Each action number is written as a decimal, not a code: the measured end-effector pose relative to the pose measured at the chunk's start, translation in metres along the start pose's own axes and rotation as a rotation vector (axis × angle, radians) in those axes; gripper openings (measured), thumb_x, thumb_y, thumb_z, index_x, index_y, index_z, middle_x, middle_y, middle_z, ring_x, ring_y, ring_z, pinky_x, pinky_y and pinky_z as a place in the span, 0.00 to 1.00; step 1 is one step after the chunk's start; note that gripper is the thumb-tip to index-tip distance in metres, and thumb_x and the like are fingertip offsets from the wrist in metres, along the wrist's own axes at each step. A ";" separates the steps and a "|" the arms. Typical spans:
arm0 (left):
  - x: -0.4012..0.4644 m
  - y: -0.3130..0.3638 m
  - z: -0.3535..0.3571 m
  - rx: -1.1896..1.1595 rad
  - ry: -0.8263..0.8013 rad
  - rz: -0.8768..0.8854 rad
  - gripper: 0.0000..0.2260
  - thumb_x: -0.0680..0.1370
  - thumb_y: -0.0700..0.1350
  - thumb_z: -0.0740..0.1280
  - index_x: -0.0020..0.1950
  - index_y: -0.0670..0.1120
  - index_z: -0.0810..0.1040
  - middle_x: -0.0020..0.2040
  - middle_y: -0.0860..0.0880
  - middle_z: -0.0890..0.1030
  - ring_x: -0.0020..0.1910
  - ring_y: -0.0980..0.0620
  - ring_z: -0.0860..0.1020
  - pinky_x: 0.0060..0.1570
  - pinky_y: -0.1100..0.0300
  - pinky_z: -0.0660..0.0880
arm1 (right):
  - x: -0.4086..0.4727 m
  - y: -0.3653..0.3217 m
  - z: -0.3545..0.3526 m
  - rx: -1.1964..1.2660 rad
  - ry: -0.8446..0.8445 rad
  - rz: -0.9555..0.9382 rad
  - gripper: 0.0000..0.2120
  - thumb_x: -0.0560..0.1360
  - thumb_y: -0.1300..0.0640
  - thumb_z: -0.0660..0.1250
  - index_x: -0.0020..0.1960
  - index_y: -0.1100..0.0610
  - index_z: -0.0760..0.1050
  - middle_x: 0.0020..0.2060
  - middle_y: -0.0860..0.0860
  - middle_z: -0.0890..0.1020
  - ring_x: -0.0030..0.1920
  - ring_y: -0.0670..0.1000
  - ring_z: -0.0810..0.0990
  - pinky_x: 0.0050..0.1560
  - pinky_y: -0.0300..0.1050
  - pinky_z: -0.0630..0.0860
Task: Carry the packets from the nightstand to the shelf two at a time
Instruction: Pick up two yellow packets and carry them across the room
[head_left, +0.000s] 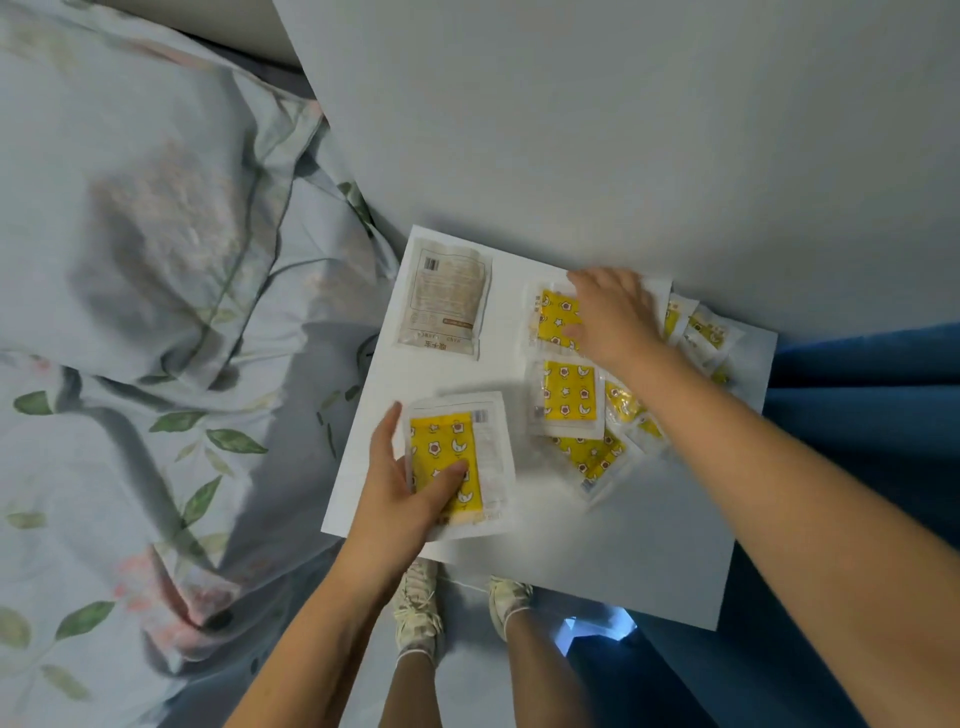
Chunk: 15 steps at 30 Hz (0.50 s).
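Several yellow patterned packets lie on the white nightstand (649, 530). My left hand (410, 493) grips one yellow packet (457, 452) at the near left, thumb on top, fingers along its left edge. My right hand (613, 312) lies flat on another yellow packet (553, 317) at the back; whether it grips it I cannot tell. A third yellow packet (569, 397) lies just in front of that one, with more overlapping to the right (592, 457). A beige packet (447, 306) lies face up at the back left. No shelf is in view.
A bed with floral bedding (156, 338) and a pillow (145, 171) borders the nightstand on the left. A pale wall (623, 130) stands behind. Blue fabric (872, 415) lies to the right. My feet in light shoes (415, 613) stand on the floor below the nightstand's front edge.
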<state>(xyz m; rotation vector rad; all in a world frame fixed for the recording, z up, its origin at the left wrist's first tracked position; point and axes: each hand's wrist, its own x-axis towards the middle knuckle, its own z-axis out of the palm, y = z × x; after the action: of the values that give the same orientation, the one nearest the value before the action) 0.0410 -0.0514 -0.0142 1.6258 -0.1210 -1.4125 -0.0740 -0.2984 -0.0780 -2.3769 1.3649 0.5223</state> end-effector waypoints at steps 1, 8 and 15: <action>-0.001 0.000 -0.002 -0.015 -0.006 0.027 0.32 0.76 0.33 0.67 0.68 0.62 0.58 0.51 0.54 0.85 0.48 0.53 0.84 0.43 0.61 0.81 | 0.004 0.002 -0.002 -0.050 -0.034 0.016 0.34 0.75 0.48 0.69 0.76 0.52 0.59 0.73 0.54 0.65 0.73 0.61 0.59 0.70 0.56 0.59; -0.007 0.004 -0.005 0.069 0.047 0.073 0.21 0.79 0.35 0.65 0.52 0.64 0.83 0.58 0.52 0.82 0.54 0.50 0.82 0.48 0.57 0.79 | 0.003 -0.002 -0.007 -0.141 -0.084 0.076 0.23 0.72 0.48 0.72 0.64 0.48 0.70 0.62 0.52 0.77 0.68 0.60 0.64 0.66 0.59 0.57; -0.008 0.014 0.003 0.062 0.077 0.040 0.15 0.79 0.37 0.64 0.52 0.57 0.83 0.55 0.55 0.83 0.51 0.56 0.82 0.50 0.62 0.79 | -0.004 -0.004 -0.012 -0.063 -0.107 0.111 0.25 0.71 0.51 0.72 0.67 0.50 0.71 0.64 0.55 0.69 0.68 0.59 0.65 0.67 0.59 0.59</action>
<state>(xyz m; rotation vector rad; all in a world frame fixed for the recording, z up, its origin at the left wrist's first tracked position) 0.0431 -0.0561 0.0015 1.7176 -0.1533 -1.3251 -0.0708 -0.2994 -0.0648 -2.2950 1.4588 0.7219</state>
